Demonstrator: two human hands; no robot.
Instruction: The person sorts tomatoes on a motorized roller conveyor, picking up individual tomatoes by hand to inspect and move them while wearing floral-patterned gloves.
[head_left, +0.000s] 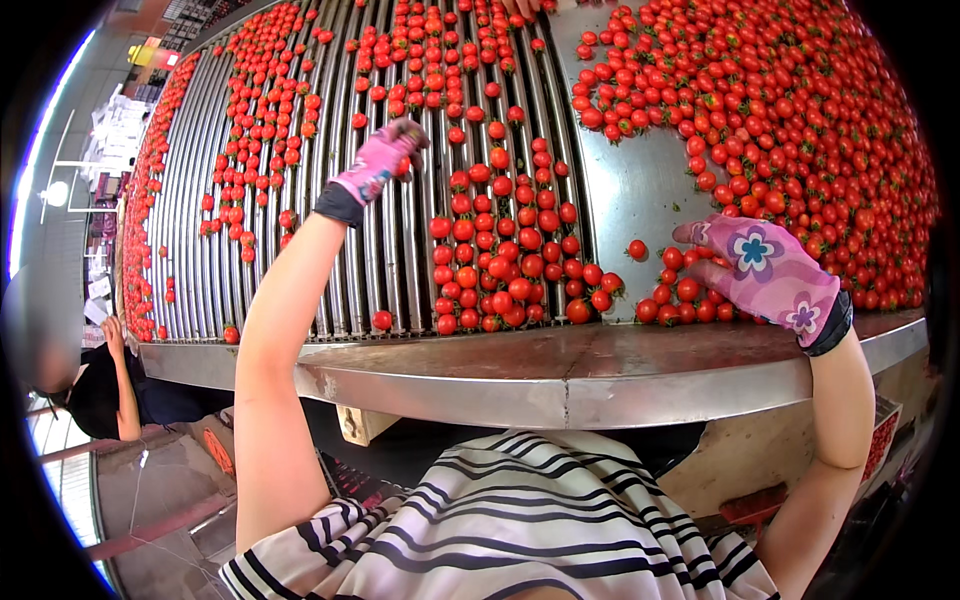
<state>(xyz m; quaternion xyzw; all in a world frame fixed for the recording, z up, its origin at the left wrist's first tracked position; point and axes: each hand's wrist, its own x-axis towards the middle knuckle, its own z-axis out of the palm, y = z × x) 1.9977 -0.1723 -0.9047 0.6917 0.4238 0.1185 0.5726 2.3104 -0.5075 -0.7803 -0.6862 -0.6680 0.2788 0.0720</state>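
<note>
My left hand (381, 161), in a pink patterned glove with a dark cuff, is above the metal rollers (409, 247) of a sorting conveyor. Its fingers are curled and blurred. One red cherry tomato (403, 165) shows at the palm side; whether it is gripped or lies beneath is unclear. My right hand (765, 262), gloved in pink with flower prints, rests over the steel plate (630, 187) with its fingers apart. Small loose tomatoes (688, 289) sit by its thumb, and a large heap of tomatoes (817, 150) with green calyxes lies beyond it.
A steel-edged ledge (465, 367) runs between my body and the conveyor. Tomatoes sit in rows on the rollers, including a cluster (502, 262) between my hands. Another person's hand (523, 6) reaches in at the far side. At left stands a person (97, 390) in dark clothing.
</note>
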